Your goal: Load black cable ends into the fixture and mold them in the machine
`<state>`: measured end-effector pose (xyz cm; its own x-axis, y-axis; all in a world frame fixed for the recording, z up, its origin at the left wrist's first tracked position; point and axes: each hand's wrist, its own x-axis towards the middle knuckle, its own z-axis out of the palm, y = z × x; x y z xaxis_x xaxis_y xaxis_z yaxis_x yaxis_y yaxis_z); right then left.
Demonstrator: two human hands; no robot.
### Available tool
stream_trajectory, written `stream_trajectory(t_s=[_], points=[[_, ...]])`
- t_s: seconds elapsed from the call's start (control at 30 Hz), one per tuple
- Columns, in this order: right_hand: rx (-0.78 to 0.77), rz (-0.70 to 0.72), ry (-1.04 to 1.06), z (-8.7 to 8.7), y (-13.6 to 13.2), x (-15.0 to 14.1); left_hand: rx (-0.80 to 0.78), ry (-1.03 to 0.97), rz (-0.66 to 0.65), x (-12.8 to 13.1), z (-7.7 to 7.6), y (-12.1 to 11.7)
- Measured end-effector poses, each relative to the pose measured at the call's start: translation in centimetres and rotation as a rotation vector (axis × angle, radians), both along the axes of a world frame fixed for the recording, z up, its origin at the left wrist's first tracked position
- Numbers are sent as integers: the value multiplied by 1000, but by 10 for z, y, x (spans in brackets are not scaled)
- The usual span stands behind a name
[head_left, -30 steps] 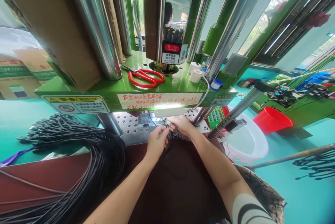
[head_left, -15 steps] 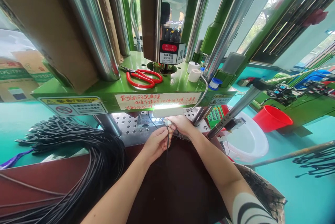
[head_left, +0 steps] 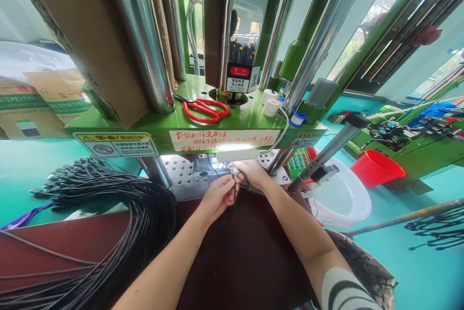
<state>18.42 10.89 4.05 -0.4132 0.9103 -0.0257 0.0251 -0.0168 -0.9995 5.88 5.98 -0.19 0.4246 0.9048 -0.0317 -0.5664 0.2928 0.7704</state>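
Note:
Just in front of the green press, my left hand (head_left: 222, 195) pinches a thin black cable (head_left: 235, 195) below its end. My right hand (head_left: 250, 172) is closed at the small light-coloured connector (head_left: 232, 169) on top of that cable, and the two hands nearly touch. Part of the connector is hidden by my fingers. Above them is a lit white lamp bar (head_left: 235, 155) under the press plate. Behind my hands lies the perforated metal bed (head_left: 177, 174) with a clear block (head_left: 206, 166) on it.
Red-handled scissors (head_left: 206, 110) and white tape rolls (head_left: 270, 107) lie on the green plate (head_left: 152, 126). A large bundle of black cables (head_left: 145, 208) fills the left of the brown table (head_left: 83, 237). At right stand a white tub (head_left: 348, 194) and a red bucket (head_left: 377, 169).
The view has shifted slightly, so the press and cable bundle appear a little further right. Both hands keep their hold on the cable end in almost the same place.

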Motion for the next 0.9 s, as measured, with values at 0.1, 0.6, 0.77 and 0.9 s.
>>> stream_trajectory(t_s=[0.1,0.6,0.77,0.9], points=[[4,-4,-16,-2,1,-1,2,7,8,1,2,0],[796,125,-1110,25,-38,1,8,197,533,-4,8,10],[675,-144,-1297,14,0,3,191,614,925,-12,-5,16],[630,-199,-1338,7,30,-7,204,802,1097,-23,-24,26]])
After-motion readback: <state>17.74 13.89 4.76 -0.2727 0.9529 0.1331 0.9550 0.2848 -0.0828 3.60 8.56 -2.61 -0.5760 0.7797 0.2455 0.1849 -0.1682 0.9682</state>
